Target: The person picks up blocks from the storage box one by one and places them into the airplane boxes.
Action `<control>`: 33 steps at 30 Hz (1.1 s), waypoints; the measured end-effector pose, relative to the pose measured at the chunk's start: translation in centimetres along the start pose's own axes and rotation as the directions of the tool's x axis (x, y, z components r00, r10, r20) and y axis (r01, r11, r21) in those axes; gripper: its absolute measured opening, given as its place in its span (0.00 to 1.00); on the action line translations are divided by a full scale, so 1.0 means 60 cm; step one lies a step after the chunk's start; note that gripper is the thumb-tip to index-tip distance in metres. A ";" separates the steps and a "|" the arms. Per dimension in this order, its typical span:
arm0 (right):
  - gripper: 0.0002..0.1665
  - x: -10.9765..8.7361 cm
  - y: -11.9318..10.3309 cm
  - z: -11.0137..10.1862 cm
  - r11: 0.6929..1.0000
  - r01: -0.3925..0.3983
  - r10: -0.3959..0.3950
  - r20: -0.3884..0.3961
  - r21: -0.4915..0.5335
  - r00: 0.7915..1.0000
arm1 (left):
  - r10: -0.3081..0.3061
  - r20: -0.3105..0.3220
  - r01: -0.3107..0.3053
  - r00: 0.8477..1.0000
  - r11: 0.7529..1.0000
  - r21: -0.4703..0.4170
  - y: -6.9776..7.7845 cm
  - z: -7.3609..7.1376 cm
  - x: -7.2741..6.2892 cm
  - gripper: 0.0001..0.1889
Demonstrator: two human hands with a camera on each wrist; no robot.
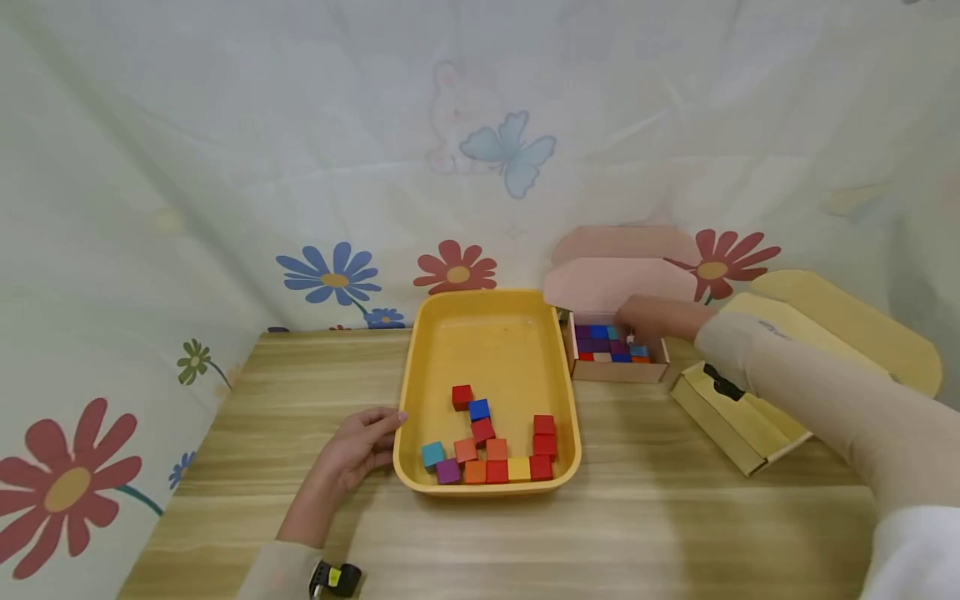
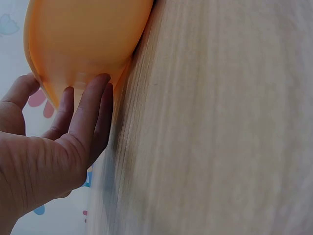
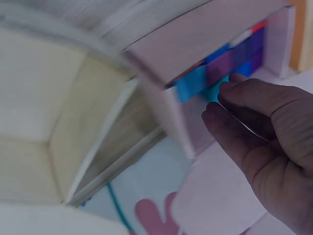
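My left hand [image 1: 362, 447] holds the near left edge of the yellow tray [image 1: 408, 367], thumb on the rim and fingers against the outer wall. In the left wrist view, the fingertips [image 2: 100, 81] touch that wall. Several coloured cubes lie loose inside the tray, such as a yellow cube [image 1: 518, 469] and a purple cube [image 1: 447, 471]. Over at the pink box [image 1: 622, 372], my right hand [image 1: 651, 317] reaches inside, thumb and fingers pinching a teal cube [image 3: 215, 92] beside a blue cube [image 3: 243, 68]. The fingers partly hide it. Rows of cubes fill much of the box.
The box's pink lid [image 1: 618, 282] stands raised behind it. An open yellow box [image 1: 723, 429] is under my right forearm, its lid [image 1: 847, 333] leaning back; a black item [image 1: 723, 383] is at its edge. A patterned curtain [image 1: 300, 167] hangs behind the wooden table [image 1: 330, 367].
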State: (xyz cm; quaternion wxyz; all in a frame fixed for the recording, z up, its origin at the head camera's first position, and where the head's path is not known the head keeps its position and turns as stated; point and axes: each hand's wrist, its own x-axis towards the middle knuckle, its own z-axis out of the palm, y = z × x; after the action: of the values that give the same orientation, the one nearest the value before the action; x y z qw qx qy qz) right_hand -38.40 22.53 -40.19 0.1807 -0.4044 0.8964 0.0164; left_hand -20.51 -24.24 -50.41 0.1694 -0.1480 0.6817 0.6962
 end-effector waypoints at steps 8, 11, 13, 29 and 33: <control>0.09 0.034 -0.099 -0.036 0.989 0.130 -0.141 -0.193 -0.068 0.971 | -0.009 0.002 0.009 1.000 1.000 0.001 0.007 -0.006 0.000 0.30; 0.06 0.052 -0.151 -0.048 0.981 0.187 -0.191 -0.167 -0.042 0.967 | -0.002 -0.007 0.002 1.000 1.000 0.001 0.008 -0.006 -0.001 0.30; 0.07 0.066 -0.186 -0.050 0.967 0.256 -0.254 -0.137 -0.002 0.957 | 0.006 -0.007 -0.006 1.000 1.000 -0.001 0.009 -0.005 -0.001 0.30; 0.19 0.177 -0.373 0.003 0.876 0.480 -0.483 0.114 0.049 0.868 | 0.006 0.010 -0.006 1.000 1.000 -0.021 0.009 -0.007 -0.007 0.32; 0.21 0.183 -0.380 0.024 0.872 0.487 -0.488 0.142 0.044 0.861 | 0.001 0.020 -0.001 1.000 1.000 -0.015 0.005 -0.005 -0.008 0.32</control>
State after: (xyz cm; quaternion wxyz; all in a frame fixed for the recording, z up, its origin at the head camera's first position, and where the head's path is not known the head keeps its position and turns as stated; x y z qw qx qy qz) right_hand -27.95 -0.46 -42.56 0.2466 -0.6149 0.7491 -0.0024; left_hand -20.25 -24.59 -49.93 0.1747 -0.1421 0.6750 0.7026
